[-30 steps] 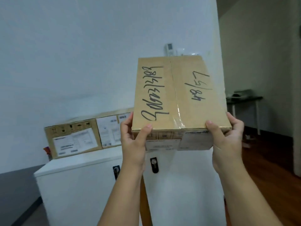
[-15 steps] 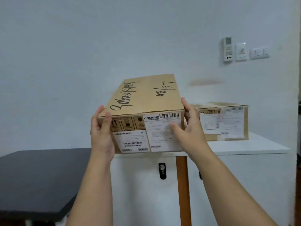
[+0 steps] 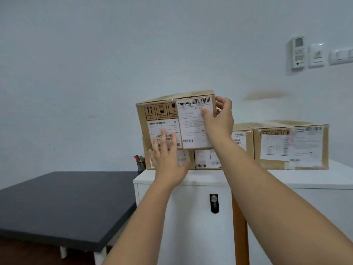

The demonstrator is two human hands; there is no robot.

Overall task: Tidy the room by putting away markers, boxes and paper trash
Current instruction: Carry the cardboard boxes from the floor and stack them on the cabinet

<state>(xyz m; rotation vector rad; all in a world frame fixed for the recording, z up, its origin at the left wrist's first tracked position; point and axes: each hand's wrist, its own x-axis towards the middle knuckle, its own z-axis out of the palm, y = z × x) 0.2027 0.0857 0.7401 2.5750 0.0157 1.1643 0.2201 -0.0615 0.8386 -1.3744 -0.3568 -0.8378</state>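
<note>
A brown cardboard box (image 3: 162,113) with white shipping labels sits on top of another box (image 3: 205,159) on the white cabinet (image 3: 210,178). My right hand (image 3: 219,117) grips its upper right corner, thumb on the front label and fingers round the side. Blurred, with its fingers spread and straight, my left hand (image 3: 167,159) lies against the lower left of the box fronts. A dark cup of markers (image 3: 141,163) with red and green caps stands just left of the boxes, partly hidden.
A second row of labelled boxes (image 3: 292,146) stands on the cabinet to the right. A black table (image 3: 63,203) sits lower at the left. A remote and switches (image 3: 298,52) hang on the wall. An orange post (image 3: 240,232) runs down the cabinet front.
The box went from held in the air to resting on the lower box on the cabinet. My left hand let go of its left side and now lies flat against the fronts.
</note>
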